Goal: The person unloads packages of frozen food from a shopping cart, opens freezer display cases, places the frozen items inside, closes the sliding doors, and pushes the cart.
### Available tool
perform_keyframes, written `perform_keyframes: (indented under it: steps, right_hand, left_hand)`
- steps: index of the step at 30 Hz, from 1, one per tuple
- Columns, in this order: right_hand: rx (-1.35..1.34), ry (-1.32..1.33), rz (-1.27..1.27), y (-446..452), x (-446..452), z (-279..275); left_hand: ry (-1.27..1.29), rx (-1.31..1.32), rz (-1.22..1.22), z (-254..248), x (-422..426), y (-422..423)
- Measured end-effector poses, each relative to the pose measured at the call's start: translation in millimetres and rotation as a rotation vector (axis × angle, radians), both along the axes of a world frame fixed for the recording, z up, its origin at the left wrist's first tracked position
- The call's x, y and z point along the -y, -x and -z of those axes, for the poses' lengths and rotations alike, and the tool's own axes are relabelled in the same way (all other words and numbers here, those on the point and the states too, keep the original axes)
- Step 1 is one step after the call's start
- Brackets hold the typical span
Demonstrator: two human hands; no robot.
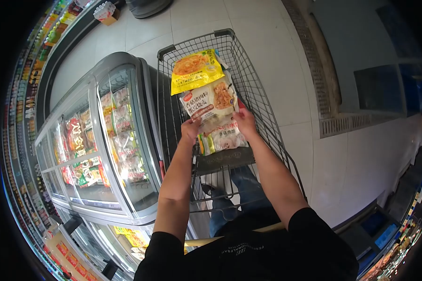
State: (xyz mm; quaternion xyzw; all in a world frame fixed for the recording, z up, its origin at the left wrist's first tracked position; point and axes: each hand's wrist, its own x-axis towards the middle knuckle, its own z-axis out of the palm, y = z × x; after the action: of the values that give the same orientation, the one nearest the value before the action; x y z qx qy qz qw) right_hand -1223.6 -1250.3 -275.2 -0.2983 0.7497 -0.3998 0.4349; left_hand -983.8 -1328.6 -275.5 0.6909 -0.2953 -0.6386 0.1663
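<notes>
Both my hands grip a white food bag with a picture of dumplings on its front. My left hand pinches its lower left corner, and my right hand its lower right. The bag is inside or just over a wire shopping cart. Beyond it a yellow food bag lies in the cart, touching or overlapping the white one. Closer to me, another food bag with red lettering lies partly under the held bag, beside the cart's child-seat flap.
A glass-topped freezer full of bagged food stands along the cart's left side. Shelves of drinks line the far left. A floor grate runs along the right. A wrapped bottle pack sits on the floor ahead.
</notes>
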Motion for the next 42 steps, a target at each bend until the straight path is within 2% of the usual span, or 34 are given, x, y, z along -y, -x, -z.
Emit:
perform_keyframes:
  steps: [4, 6, 9, 12, 15, 16, 18, 20, 23, 25, 27, 29, 30, 32, 34, 35, 36, 38, 42]
  right_hand:
    - [-0.008, -0.008, 0.063, 3.9, -9.5, 16.5]
    - [0.019, 0.009, 0.100, 8.8, -9.4, 29.5]
    - [0.249, -0.038, 0.146, 14.6, -10.5, -6.1]
    - [0.746, -0.050, 0.345, 24.8, -7.5, -17.9]
    - [1.342, 0.134, 0.439, 35.3, -3.9, -63.7]
    - [1.383, 0.203, 0.391, 36.5, -3.2, -70.3]
    - [1.406, 0.165, 0.388, 36.2, -2.4, -92.0]
    - [1.445, 0.078, 0.357, 30.6, 0.9, -136.7]
    - [1.623, 0.055, 0.281, 17.5, -2.0, -174.5]
    - [1.583, 0.069, 0.129, -3.4, -8.8, -212.6]
    - [1.576, 0.124, -0.072, -25.1, -20.6, -235.2]
    - [1.445, 0.098, -0.243, -48.2, -42.1, -264.1]
    - [1.386, 0.056, -0.308, -60.4, -56.1, -277.0]
    - [1.560, 0.013, -0.386, -82.8, -82.9, -270.3]
    - [1.348, 0.058, -0.559, -106.6, -111.6, -302.7]
    - [1.242, 0.090, -0.644, -119.6, -121.5, -319.7]
    - [1.412, 0.012, -0.649, -133.2, -128.7, -328.5]
    - [1.358, -0.037, -0.709, -157.8, -150.8, -345.8]
    - [1.273, -0.025, -0.835, -201.4, -190.7, -361.3]
  left_hand:
    - [0.035, -0.302, -0.237, -22.0, -15.1, 18.7]
    - [-0.027, -0.412, -0.276, -41.3, -16.7, 20.8]
    - [-0.053, -0.659, -0.285, -68.9, -13.7, 23.2]
    - [-0.080, -0.908, -0.263, -100.4, -12.3, 22.5]
    - [-0.066, -1.002, -0.252, -137.0, -21.2, 22.3]
    - [-0.033, -1.001, -0.252, -145.1, -28.6, 20.2]
    - [0.019, -0.982, -0.238, -158.8, -47.3, 9.1]
    - [0.081, -0.977, -0.228, -186.8, -68.3, -0.9]
    - [0.156, -1.005, -0.214, -236.1, -104.9, -27.9]
    - [0.259, -0.996, -0.217, -278.4, -136.7, -48.6]
    - [0.282, -0.966, -0.253, -289.7, -172.5, -84.9]
    - [0.342, -0.998, -0.255, -336.0, -206.0, -101.3]
    - [0.388, -0.977, -0.183, -341.7, -224.8, -120.5]
    - [0.400, -1.016, -0.132, -357.7, -256.3, -142.6]
    - [0.394, -1.026, -0.143, -387.6, -284.8, -151.5]
    - [0.401, -1.039, -0.199, -391.7, -299.9, -157.1]
    - [0.401, -1.052, -0.259, -395.3, -318.3, -163.3]
    - [0.440, -1.065, -0.300, -393.5, -354.2, -185.0]
    - [0.443, -1.191, -0.542, -370.3, -424.7, -226.9]
